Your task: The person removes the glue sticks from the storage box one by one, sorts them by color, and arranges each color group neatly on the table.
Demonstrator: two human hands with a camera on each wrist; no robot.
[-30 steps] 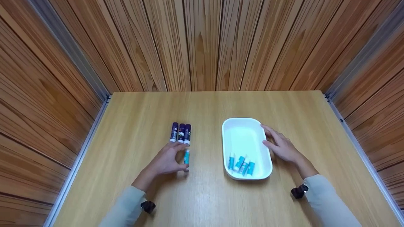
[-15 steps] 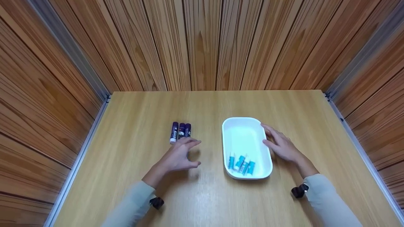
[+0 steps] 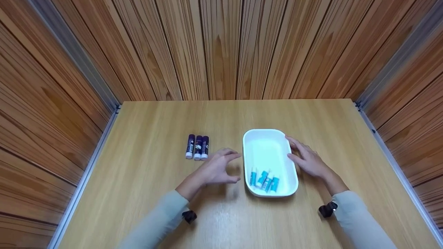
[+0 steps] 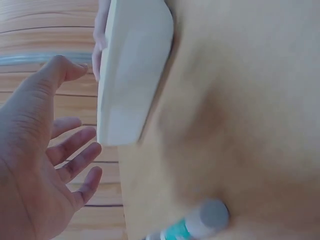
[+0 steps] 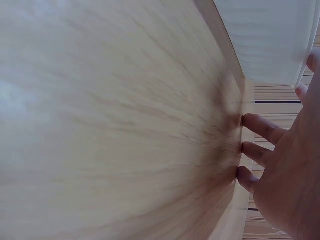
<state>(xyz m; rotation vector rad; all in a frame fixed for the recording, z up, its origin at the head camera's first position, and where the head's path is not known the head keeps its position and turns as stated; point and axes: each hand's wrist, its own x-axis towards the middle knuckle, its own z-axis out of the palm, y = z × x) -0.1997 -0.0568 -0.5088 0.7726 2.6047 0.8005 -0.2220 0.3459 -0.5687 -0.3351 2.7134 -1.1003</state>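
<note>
My left hand is just left of the white tray, thumb and fingers spread, holding nothing. In the left wrist view, one teal-and-white glue stick lies on the table below this hand. In the head view the hand covers it. My right hand touches the tray's right rim with thumb and index finger. Its other fingertips rest on the table in the right wrist view. Several small teal glue sticks lie in the tray's near end. Three dark purple glue sticks with white ends lie side by side left of the tray.
The wooden table has plank-patterned walls at its back and both sides. Metal rails run along its side edges. A small black camera hangs at each cuff.
My left hand has let go of a teal glue stick in front of the purple ones and moved right, up to the tray. My right hand and the tray have stayed put.
</note>
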